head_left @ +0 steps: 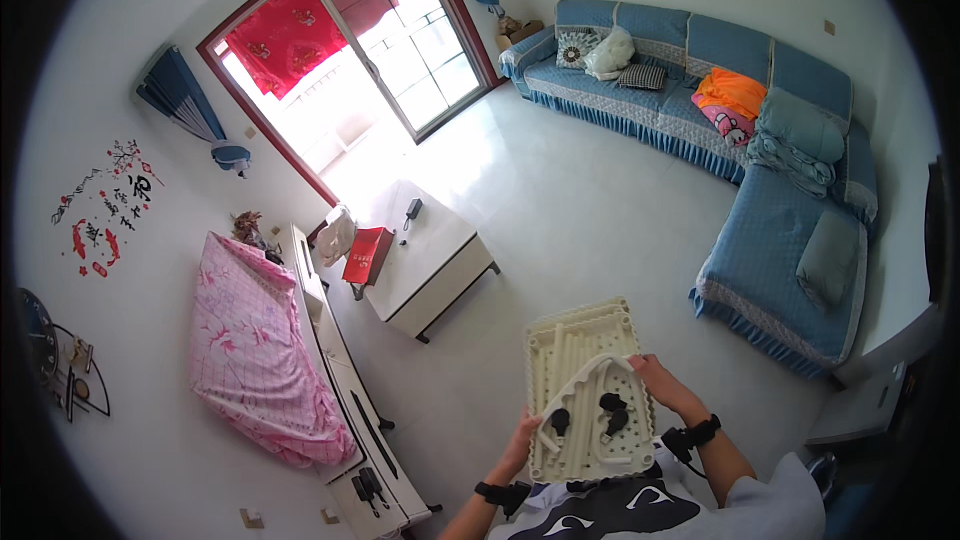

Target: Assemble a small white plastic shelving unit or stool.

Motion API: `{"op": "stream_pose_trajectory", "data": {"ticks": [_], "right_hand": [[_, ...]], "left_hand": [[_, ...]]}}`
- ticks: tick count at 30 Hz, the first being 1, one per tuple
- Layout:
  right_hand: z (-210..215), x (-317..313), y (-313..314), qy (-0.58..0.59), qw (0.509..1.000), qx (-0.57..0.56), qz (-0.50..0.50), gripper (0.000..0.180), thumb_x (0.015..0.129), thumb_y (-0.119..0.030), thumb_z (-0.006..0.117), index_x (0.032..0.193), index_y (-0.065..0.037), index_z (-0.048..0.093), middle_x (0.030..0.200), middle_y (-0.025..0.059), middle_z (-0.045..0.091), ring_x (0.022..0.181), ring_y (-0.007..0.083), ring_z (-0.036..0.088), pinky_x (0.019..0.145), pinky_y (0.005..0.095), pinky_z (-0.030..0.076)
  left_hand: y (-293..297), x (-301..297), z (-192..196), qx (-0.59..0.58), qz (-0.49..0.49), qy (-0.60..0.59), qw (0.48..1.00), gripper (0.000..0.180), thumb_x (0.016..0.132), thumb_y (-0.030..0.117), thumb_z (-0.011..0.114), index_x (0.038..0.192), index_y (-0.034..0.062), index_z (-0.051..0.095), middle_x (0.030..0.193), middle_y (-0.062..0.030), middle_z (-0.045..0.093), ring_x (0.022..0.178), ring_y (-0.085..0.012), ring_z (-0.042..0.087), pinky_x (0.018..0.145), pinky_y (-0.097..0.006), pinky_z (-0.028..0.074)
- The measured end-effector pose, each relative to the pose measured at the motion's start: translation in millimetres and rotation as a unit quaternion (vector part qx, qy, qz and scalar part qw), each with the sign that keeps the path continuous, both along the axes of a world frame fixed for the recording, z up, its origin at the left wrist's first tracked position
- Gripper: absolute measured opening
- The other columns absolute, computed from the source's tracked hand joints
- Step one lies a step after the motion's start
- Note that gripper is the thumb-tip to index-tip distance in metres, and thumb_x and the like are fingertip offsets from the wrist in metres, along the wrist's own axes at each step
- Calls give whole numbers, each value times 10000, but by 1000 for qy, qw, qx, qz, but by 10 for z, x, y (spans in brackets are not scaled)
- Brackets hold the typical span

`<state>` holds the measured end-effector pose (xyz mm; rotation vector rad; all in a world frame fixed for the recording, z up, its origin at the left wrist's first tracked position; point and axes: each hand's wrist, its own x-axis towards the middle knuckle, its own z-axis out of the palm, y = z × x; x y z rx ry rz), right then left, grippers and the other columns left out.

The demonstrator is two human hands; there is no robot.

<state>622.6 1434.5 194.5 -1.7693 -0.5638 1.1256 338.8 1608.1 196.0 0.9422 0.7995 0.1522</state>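
We hold a cream plastic tray (585, 350) upright before us at about five o'clock in the view, our left hand (523, 440) closed around its lower left edge and our right hand (655, 378) closed on its right edge, fingers curled over the rim. Small black parts (610, 406) and a bent white tube (580, 385) sit on the tray's lower half. Beyond it lie a white coffee table (425, 260) bearing a red box (367, 255) at eleven o'clock, a blue corner sofa (770, 170) at one to three o'clock, and a pink-covered object (250, 350) at nine o'clock.
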Motion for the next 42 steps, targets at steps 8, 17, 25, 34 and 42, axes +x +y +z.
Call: {"op": "stream_pose_trajectory", "data": {"ticks": [8,17,25,34,42], "right_hand": [[475,1267,2297,-16,999,-7,38,934,877,-670,456,1335,128,300,1211,316,536,1146,336,543,965,356,418],[-80,3131,4384,-28,996,54,-61,702,941,-572,400,1170,78,534,1056,145,617,974,198,561,883,309,439],[373,4158,6145,92,960,146,-219,598,933,-537,441,1135,2,602,988,62,650,873,139,616,789,278,476],[334,6274,9055,99,987,118,-47,651,922,-574,430,1133,17,602,954,76,649,854,139,607,754,273,477],[565,7367,11969,13,991,10,133,862,890,-662,421,1396,24,298,1241,198,505,1100,249,501,906,321,405]], "left_hand": [[1906,1352,-46,-2,61,-79,995,695,848,365,492,1425,47,271,1309,-138,464,1146,-210,502,966,-343,440],[4602,3681,260,-17,-46,-62,997,624,888,280,444,1429,19,274,1286,-137,482,1126,-199,512,960,-337,437],[6612,5185,154,159,-225,-2,961,711,915,383,434,1469,11,189,1366,-151,399,1208,-205,424,970,-321,387],[8735,6662,0,70,11,-27,997,634,896,316,476,1406,-16,297,1339,-160,416,1231,-219,399,1061,-327,298],[10783,7345,313,50,178,-54,981,629,834,218,505,1388,25,278,1230,-148,477,1099,-219,499,922,-319,426]]}}
